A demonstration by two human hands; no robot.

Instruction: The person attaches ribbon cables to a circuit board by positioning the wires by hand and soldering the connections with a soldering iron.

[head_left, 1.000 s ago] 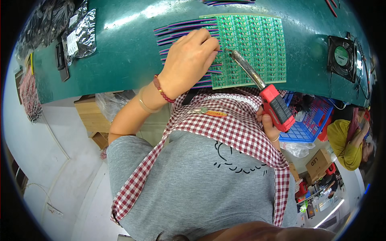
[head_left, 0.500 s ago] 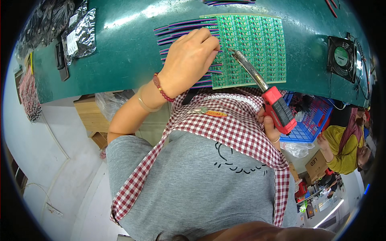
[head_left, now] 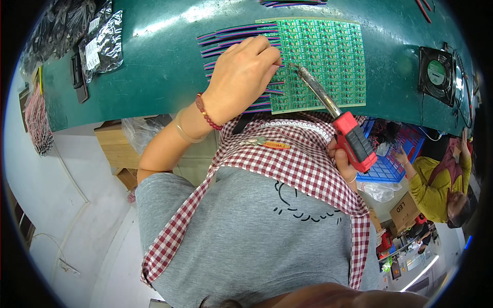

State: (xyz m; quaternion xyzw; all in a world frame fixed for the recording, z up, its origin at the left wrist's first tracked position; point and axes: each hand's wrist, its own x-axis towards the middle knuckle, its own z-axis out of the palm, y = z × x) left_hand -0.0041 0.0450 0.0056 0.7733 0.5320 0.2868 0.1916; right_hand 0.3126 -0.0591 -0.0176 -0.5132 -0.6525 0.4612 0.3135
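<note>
A green panel of small circuit boards [head_left: 328,66] lies on the bench. Along its left side rest several strips of multicoloured wire [head_left: 221,37], their ends on the panel. My left hand [head_left: 247,69] is closed in a pinch over the panel's left edge, with a wire strip between its fingertips; the palm hides part of the strips. My right hand [head_left: 344,163] is wrapped round the grip of a red and black soldering iron [head_left: 354,141], low in front of the apron. The iron slants up and left, its tip just right of my left fingertips, over the panel.
A black fan [head_left: 436,74] stands at the bench's right. Far left are plastic-wrapped bundles [head_left: 100,49] and a dark flat object [head_left: 78,79]. More wires [head_left: 292,2] lie at the far edge. A blue crate [head_left: 385,164] and a person in yellow [head_left: 436,179] are at right.
My right hand and the soldering iron have shifted slightly left, the tip too. My left hand stays put. The person in yellow has moved, an arm now reaching up toward the bench.
</note>
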